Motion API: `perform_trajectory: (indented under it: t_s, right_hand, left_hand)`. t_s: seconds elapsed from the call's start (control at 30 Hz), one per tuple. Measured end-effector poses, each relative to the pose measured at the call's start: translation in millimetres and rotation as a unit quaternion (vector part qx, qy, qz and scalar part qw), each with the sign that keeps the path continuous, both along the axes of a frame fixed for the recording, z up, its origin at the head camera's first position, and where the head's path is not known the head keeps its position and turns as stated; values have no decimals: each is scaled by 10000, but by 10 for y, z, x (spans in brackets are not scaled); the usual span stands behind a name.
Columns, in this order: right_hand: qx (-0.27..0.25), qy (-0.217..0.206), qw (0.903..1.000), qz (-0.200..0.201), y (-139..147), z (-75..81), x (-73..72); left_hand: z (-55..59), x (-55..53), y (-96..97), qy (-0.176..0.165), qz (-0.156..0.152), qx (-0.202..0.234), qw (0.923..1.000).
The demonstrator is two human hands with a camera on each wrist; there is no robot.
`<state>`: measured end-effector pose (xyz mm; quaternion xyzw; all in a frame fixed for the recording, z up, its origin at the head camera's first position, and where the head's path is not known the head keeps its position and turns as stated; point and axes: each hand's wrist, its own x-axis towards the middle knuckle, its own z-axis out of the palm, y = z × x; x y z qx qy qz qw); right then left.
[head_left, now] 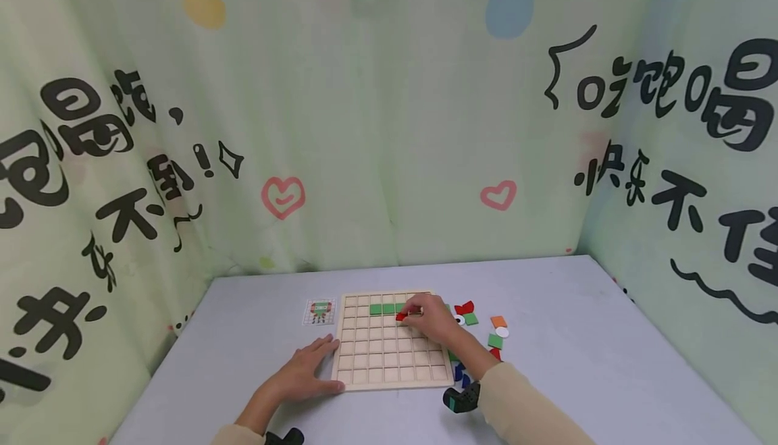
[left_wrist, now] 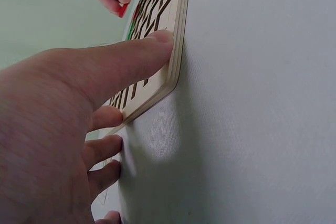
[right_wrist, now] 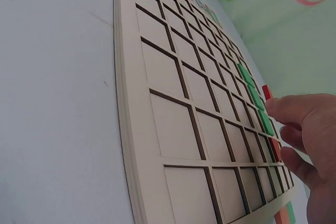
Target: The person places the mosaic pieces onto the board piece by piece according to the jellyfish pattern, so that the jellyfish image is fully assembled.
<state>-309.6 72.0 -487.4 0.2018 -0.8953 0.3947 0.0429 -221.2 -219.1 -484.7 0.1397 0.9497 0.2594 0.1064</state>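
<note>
While the left hand (head_left: 304,371) is spread, the right (head_left: 435,321) pinches a red piece (left_wrist: 123,10)

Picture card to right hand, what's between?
In the head view, part of the wooden board with green tiles, then the red piece the right hand pinches.

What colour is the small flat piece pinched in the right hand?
The small flat piece is red, seen best in the left wrist view.
</note>
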Motion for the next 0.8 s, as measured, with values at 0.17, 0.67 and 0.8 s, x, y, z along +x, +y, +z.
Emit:
perform_trajectory:
  t_s: [0.17, 0.67, 0.8]
  right_hand:
    - [9, -51, 10000, 26, -32, -29, -6]
    - [272, -97, 9996, -49, -178, -26, -110]
    - [245, -193, 9994, -145, -203, -17, -137]
  left_hand:
    - [-14, -2, 27, -21, 69, -53, 10000]
    - [23, 30, 11, -9, 1, 59, 10000]
    - [28, 27, 14, 9, -33, 90, 10000]
